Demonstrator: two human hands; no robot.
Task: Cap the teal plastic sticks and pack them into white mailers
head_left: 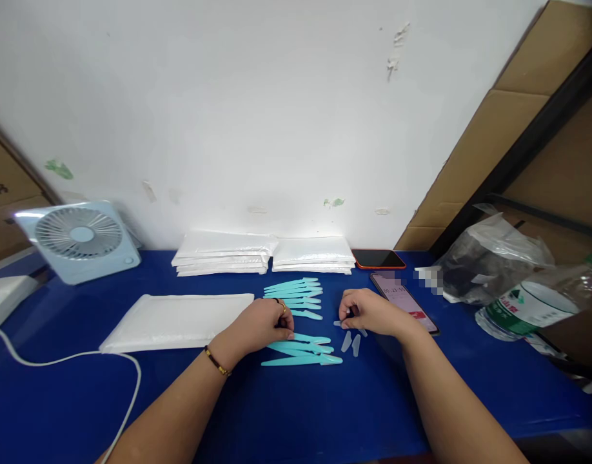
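Observation:
Light teal eyebrow razors lie in a column in the middle of the table, blades toward the right. The upper group (296, 301) is fanned out in a row, and several more razors (303, 361) rest below it. My left hand (262, 322) is closed in a pinch on the handle of one eyebrow razor (313, 338) between the groups. Small clear blade covers (356, 345) are scattered right of the razors. Over them, my right hand (366, 311) pinches a clear blade cover (338, 323), partly hidden by the fingers.
Left of the razors lies a white padded envelope (180, 319). Stacked white envelopes (223, 248) stand by the wall. A blue fan (83, 241) and white cable (138, 380) are at left. Phones (405, 296), a plastic bag (489, 251) and a bottle (528, 309) occupy the right.

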